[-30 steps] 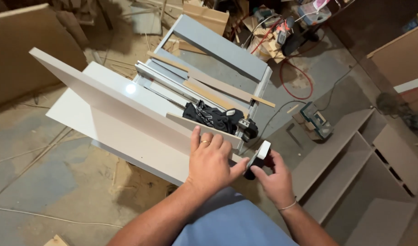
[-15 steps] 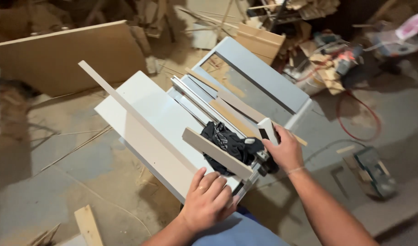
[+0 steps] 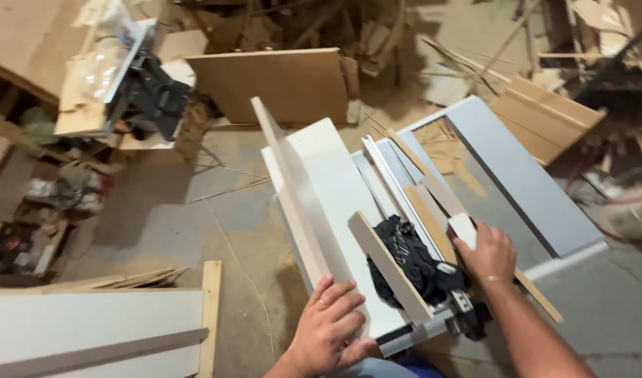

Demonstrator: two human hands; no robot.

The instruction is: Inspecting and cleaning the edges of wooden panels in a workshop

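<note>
Here, the left hand [image 3: 331, 325] lies flat, fingers spread, on the white panel [image 3: 328, 182] atop the desk [image 3: 538, 203]. The right hand [image 3: 485, 252] clasps a small white block [image 3: 463, 229] beside the black tool [image 3: 412, 262]; wooden strips [image 3: 433, 192] lie just behind.

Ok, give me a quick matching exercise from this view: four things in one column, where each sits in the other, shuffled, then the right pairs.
Things:
1. left hand
2. right hand
3. black power tool
4. brown board

Places:
A. on the floor beyond the white panel
B. flat on the near end of the white panel
C. between the two hands, behind a short upright strip
D. on a small white block beside the wooden strips

Pairs: 1-B, 2-D, 3-C, 4-A
</note>
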